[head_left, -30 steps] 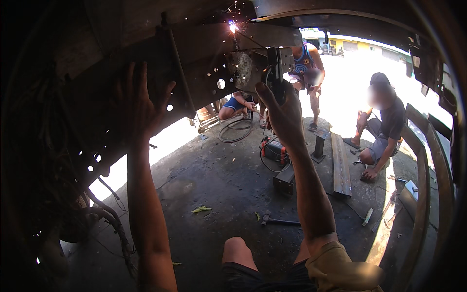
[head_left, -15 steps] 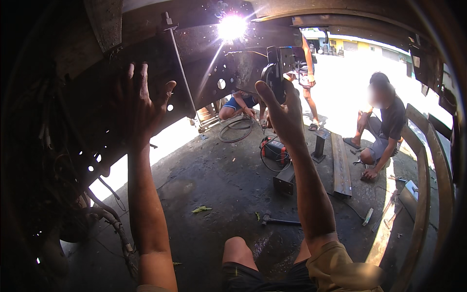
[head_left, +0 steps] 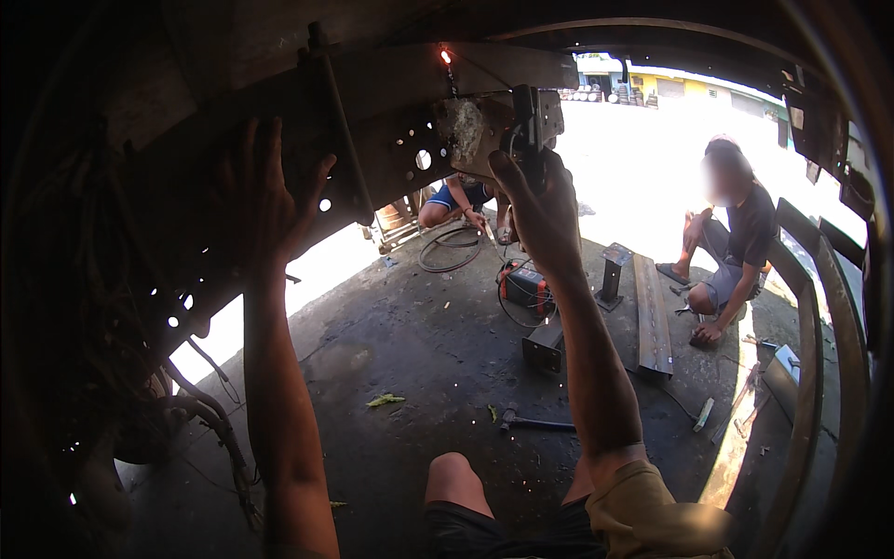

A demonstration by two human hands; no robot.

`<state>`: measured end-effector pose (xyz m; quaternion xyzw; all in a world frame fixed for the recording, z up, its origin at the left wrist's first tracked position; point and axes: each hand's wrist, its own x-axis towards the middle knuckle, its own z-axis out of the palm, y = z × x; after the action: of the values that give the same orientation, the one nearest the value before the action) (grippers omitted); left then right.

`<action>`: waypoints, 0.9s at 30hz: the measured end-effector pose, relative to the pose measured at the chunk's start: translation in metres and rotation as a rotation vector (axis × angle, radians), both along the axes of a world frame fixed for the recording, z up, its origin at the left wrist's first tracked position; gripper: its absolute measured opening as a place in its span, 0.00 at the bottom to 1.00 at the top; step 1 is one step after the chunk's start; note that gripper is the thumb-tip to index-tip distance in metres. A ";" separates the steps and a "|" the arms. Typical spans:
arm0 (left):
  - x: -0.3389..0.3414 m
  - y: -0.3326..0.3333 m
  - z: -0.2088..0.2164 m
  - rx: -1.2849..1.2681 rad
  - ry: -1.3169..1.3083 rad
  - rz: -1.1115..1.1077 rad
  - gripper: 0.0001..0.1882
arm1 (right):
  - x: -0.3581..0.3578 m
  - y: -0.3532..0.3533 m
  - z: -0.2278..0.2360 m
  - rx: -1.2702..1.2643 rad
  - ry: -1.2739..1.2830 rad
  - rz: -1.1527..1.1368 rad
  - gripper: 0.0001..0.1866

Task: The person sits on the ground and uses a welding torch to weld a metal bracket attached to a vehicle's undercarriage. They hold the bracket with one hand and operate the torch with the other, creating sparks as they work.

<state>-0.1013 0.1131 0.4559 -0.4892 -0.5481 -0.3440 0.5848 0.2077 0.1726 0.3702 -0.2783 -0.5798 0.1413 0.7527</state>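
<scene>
My right hand (head_left: pixel 549 210) is wrapped around a black welding electrode holder (head_left: pixel 527 126). A thin electrode (head_left: pixel 486 73) runs from its top up-left toward a small glowing orange weld spot (head_left: pixel 445 58) on the dark steel beam (head_left: pixel 391 79). Below that spot hangs a rough, pale-patched metal bracket (head_left: pixel 466 130). My left hand (head_left: pixel 270 200) is raised with its fingers spread and thumb apart, in front of the shadowed, hole-punched steel frame (head_left: pixel 372 149). Whether its palm touches the frame I cannot tell. A steel rod (head_left: pixel 345 140) slants down beside it.
A red-and-black welding machine (head_left: pixel 524 287), a steel channel (head_left: pixel 652 312) and a hammer (head_left: pixel 535 423) are on the floor. One person (head_left: pixel 736 233) squats at right; another (head_left: pixel 456 200) crouches behind the frame near coiled cable (head_left: pixel 442 253). Hoses (head_left: pixel 209 415) hang at left.
The bright welding arc has gone out, leaving a small orange glow and a darker scene. A person standing beyond the beam has left view. My hands have hardly moved.
</scene>
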 end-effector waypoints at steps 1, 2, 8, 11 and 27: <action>0.001 0.000 0.000 -0.003 -0.003 -0.004 0.50 | 0.001 0.001 -0.001 -0.021 -0.004 0.019 0.38; 0.001 0.000 0.000 -0.007 -0.006 -0.008 0.50 | 0.001 0.001 -0.001 -0.030 -0.008 0.029 0.38; 0.000 -0.001 -0.001 -0.015 -0.012 0.010 0.50 | -0.001 0.000 0.000 -0.029 -0.009 0.051 0.39; 0.002 -0.003 0.000 -0.029 -0.023 0.013 0.50 | -0.002 0.004 0.000 0.049 0.011 0.035 0.40; 0.008 -0.006 0.000 0.026 0.008 0.015 0.46 | -0.001 0.000 0.002 -0.057 0.058 0.184 0.34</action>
<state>-0.0936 0.1069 0.4559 -0.4787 -0.5447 -0.3450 0.5959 0.2071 0.1723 0.3723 -0.2409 -0.5765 0.2342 0.7448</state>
